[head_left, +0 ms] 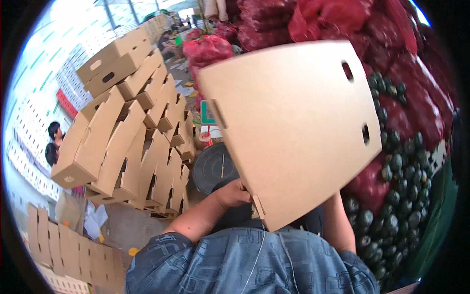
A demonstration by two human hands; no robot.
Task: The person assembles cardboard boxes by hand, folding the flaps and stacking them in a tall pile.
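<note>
A large brown cardboard box (289, 127) is tilted up in front of me, one flat face filling the middle of the view. Two oval slots show near its right edge. At its lower left edge my left hand (236, 194) grips the cardboard, its fingertips partly out of sight. My right forearm (341, 228) reaches up behind the lower right edge. The box hides my right hand and its fingers. Past the box's left edge, a round dark lid or stool top (213, 166) carries a thin stick.
Stacked cardboard boxes (132, 122) rise on the left, with more boxes (73, 250) at lower left. Dark green squashes (391, 220) are heaped on the right, below red mesh sacks (411, 88). A red-and-white cup (205, 138) stands beyond the dark round top. Another person (54, 142) is at far left.
</note>
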